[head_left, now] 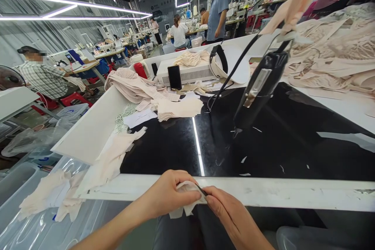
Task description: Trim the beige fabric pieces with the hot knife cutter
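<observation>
A small pale fabric piece (187,203) is pinched below the near edge of the bench (263,193), over the lap. The left hand (170,193) is closed on it from above, and the right hand (225,207) is closed on its right edge. A thin dark object (201,191) is caught at the right fingertips; what it is cannot be told. The step in hand is judged to be close work on this one piece. Because the cloth is limp, both pinches would have to be held firm and the edge drawn taut for any further handling.

Down and left of the grip, pale offcuts (47,197) are spread over a clear plastic bin (14,179), whose inside cannot be made out. A second clear container (307,238) is seen low to the right, its contents hidden. More offcuts (108,160) are draped over the bench edge, up and left of the grip.

Beyond the grip, a stack of cut pieces (178,108) and paper slips (139,117) are laid on the black top. Above and right, a black tool (260,86) is hung from a cable. Farther off, a white box unit (190,72) is topped with pale pieces, and a dark phone (175,77) is leaned against it. Far right, a lace heap (331,54) is piled. Other people are seated at machines behind.
</observation>
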A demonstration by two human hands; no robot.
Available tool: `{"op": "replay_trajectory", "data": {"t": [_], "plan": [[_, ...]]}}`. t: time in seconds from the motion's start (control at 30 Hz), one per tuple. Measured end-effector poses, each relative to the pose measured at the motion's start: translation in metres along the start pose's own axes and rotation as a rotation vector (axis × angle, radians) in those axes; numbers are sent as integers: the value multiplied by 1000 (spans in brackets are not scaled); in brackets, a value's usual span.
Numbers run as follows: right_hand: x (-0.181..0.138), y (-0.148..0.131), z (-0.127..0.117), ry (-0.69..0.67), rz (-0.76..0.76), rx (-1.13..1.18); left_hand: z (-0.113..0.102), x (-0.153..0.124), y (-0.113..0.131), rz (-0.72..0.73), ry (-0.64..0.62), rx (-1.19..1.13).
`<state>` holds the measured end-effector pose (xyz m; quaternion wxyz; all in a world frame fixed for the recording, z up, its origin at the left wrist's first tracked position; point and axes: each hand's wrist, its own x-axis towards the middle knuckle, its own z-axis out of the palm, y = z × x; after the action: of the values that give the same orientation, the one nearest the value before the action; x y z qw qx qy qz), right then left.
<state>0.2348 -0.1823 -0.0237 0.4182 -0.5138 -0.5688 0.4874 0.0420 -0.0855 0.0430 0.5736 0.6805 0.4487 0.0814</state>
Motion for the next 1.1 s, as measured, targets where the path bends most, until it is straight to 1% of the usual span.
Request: {"op": "replay_trajectory", "data": {"t": [0.1, 0.3, 0.57, 0.7, 0.77, 0.87, 0.93, 1.0, 1.1], "plan": [[0, 4, 1, -29, 4, 4, 1, 1, 0, 2, -7, 12], [-2, 4, 2, -22, 29, 23, 2, 1, -2, 10, -17, 21], [-3, 3, 5, 32, 47, 44, 3, 1, -3, 24, -17, 46], [-3, 6, 5, 53, 62, 77, 3, 1, -3, 15, -21, 5], [-5, 8, 3, 72, 66, 44, 3, 1, -4, 5, -27, -16], [-9, 16, -6, 133, 57, -115, 0, 1, -7, -40, -30, -26], [-13, 26, -16, 218, -9, -338, -2, 1, -10, -61, -26, -39], [-15, 40, -32, 331, -111, -597, -4, 0, -12, -48, -18, -53], [-8, 66, -67, 422, -223, -793, -5, 1, -14, -13, -9, -69]]}}
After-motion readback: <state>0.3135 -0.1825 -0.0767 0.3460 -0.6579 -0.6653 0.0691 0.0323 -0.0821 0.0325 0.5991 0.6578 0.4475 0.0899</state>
